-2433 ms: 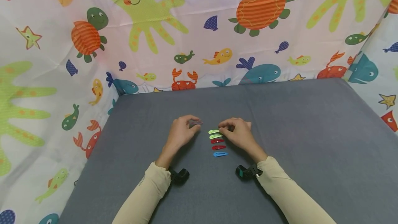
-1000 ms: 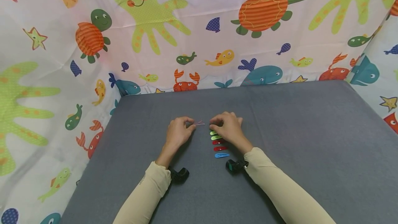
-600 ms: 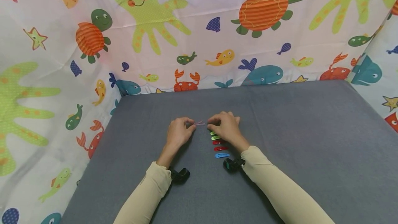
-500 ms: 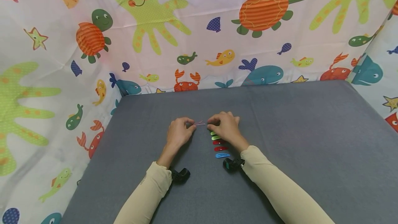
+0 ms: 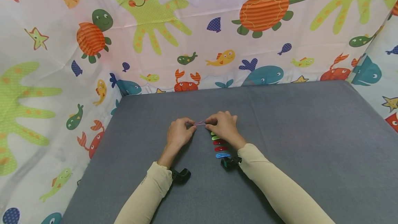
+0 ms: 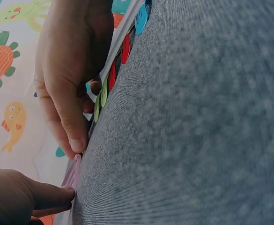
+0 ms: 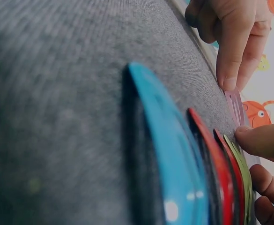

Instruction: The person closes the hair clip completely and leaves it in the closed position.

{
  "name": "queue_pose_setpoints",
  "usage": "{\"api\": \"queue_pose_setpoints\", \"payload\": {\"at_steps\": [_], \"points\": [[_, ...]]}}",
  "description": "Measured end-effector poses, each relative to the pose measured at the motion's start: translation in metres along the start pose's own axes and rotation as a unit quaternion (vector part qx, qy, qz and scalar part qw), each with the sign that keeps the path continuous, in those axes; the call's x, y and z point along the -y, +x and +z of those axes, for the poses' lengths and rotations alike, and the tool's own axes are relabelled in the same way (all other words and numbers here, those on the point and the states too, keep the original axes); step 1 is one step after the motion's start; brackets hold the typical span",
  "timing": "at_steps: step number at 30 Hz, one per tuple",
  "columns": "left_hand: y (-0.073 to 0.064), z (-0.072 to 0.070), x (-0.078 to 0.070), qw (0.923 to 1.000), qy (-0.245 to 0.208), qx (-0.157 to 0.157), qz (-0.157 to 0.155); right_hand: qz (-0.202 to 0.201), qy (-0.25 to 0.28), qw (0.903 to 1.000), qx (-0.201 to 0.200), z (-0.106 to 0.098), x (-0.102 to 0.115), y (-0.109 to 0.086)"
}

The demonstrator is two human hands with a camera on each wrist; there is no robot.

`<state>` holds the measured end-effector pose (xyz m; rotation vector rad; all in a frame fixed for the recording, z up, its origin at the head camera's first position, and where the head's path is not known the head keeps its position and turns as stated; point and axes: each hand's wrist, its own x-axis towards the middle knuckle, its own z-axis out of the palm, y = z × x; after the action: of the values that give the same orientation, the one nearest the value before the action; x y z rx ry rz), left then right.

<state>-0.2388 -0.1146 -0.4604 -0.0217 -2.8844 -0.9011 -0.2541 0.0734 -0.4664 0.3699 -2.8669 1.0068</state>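
A pink snap hair clip (image 5: 200,123) spans the gap between the two hands, low over the grey cloth. My left hand (image 5: 179,132) pinches its left end between thumb and fingers. At the other end, my right hand (image 5: 226,126) has thumb and fingertips closed on the tip, also visible in the right wrist view. Beneath and in front of the right hand lies a column of snap clips: two yellow-green clips (image 5: 216,138), partly covered by that hand, two red clips (image 5: 221,149), and a blue clip (image 7: 167,150) nearest the person.
The grey cloth-covered table (image 5: 298,155) extends around the hands. A curtain (image 5: 199,37) printed with sea animals hangs behind it and at both sides. Black wrist cameras, one on the left (image 5: 181,175) and one on the right (image 5: 230,162), sit just above the cloth.
My right hand has moved left and slightly away from the person, from beside the yellow-green clips to the pink clip's free end. My left hand has kept its pinch, almost still.
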Motion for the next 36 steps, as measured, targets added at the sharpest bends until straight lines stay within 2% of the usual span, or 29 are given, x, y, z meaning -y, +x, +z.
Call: {"api": "queue_pose_setpoints", "payload": {"at_steps": [12,23,32,36], "points": [[-0.001,0.001,0.001,1.0,-0.001,-0.009,0.002,-0.006,-0.012,0.9999,0.008,0.003,0.006,0.003],[0.001,0.003,0.0,0.9999,0.002,-0.014,0.002,-0.001,-0.034,0.9994,-0.013,0.004,0.011,0.005],[-0.001,0.003,-0.001,0.9998,-0.009,-0.01,0.017,-0.018,-0.02,0.9996,-0.013,0.002,0.005,0.003],[-0.001,0.002,-0.002,0.999,-0.018,-0.006,0.041,-0.023,-0.005,0.9997,-0.011,-0.002,0.003,0.0]]}}
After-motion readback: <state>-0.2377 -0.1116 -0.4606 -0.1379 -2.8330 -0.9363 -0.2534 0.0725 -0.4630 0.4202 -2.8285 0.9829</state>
